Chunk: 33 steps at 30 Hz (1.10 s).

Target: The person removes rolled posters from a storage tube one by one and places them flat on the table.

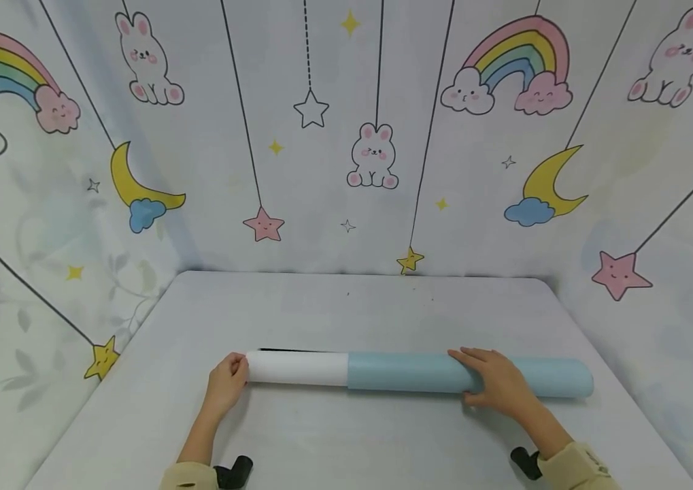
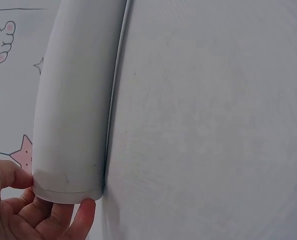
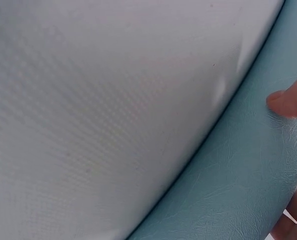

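Observation:
A long tube lies across the white table, made of a white cylinder (image 1: 297, 368) on the left and a wider light-blue leathery sleeve (image 1: 407, 372) on the right. My left hand (image 1: 228, 382) grips the white cylinder's left end. In the left wrist view the thumb is at one side of its rim and the fingers (image 2: 81, 220) curl under the end. Over the blue part, right of its middle, my right hand (image 1: 499, 382) holds it from above. Its thumb (image 3: 283, 104) presses the blue surface in the right wrist view, with other fingers at the opposite side.
The white table (image 1: 322, 313) has rounded far corners. A thin black strip (image 1: 297, 350) shows behind the white cylinder. Patterned fabric walls (image 1: 334, 170) with bunnies, stars and rainbows rise at the back and sides. Black wrist devices (image 1: 234, 472) sit by both cream sleeves.

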Each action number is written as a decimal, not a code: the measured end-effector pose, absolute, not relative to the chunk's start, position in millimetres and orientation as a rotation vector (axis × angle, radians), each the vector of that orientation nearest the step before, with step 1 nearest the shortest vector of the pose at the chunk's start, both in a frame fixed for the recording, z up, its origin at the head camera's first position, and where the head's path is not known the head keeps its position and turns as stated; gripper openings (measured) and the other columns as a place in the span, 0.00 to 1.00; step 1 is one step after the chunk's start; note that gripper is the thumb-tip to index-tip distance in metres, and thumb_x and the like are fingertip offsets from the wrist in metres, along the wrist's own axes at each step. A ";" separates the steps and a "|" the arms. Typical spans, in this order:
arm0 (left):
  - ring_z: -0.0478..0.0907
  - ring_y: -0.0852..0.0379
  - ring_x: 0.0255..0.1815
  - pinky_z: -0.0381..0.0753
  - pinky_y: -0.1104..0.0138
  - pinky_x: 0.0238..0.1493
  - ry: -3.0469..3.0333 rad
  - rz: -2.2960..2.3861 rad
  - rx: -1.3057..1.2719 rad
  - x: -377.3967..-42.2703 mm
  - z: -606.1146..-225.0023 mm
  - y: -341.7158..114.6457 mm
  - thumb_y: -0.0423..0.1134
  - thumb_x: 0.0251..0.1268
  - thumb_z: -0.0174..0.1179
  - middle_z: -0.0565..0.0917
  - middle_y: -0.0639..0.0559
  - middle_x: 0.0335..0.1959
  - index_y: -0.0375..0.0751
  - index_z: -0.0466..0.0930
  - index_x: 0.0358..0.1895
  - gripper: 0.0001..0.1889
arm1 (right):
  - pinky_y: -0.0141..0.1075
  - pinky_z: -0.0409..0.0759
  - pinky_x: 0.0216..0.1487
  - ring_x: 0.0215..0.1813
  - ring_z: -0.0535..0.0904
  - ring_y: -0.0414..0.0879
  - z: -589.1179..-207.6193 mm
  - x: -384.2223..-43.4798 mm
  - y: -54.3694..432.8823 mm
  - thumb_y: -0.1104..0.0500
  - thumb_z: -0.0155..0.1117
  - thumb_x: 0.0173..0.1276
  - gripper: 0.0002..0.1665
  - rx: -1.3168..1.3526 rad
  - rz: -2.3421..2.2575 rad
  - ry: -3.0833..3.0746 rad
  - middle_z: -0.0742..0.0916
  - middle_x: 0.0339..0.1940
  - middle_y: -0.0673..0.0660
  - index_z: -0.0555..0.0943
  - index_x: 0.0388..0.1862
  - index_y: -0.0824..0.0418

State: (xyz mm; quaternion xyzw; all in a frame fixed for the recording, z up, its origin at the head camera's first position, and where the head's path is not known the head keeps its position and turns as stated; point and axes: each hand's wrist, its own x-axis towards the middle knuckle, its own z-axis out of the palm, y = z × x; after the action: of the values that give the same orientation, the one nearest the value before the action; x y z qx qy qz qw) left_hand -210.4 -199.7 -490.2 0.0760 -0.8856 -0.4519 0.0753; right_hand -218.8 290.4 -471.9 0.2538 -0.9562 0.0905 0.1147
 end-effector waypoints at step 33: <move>0.59 0.38 0.65 0.53 0.36 0.57 -2.972 -0.239 -0.852 -223.9 -467.0 -101.2 0.45 0.49 0.69 0.66 0.39 0.62 0.36 0.60 0.66 0.41 | 0.54 0.71 0.50 0.52 0.75 0.60 -467.0 -215.5 290.7 0.53 0.78 0.38 0.45 0.758 0.253 -2.823 0.79 0.53 0.61 0.73 0.60 0.56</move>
State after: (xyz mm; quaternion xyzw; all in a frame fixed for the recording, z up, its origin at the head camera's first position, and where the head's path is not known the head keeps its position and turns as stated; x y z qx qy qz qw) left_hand -223.9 -101.2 -467.0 -0.2747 -0.9582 -0.0770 0.0202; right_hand -215.5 290.7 -467.0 0.2570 -0.9570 0.0859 0.1039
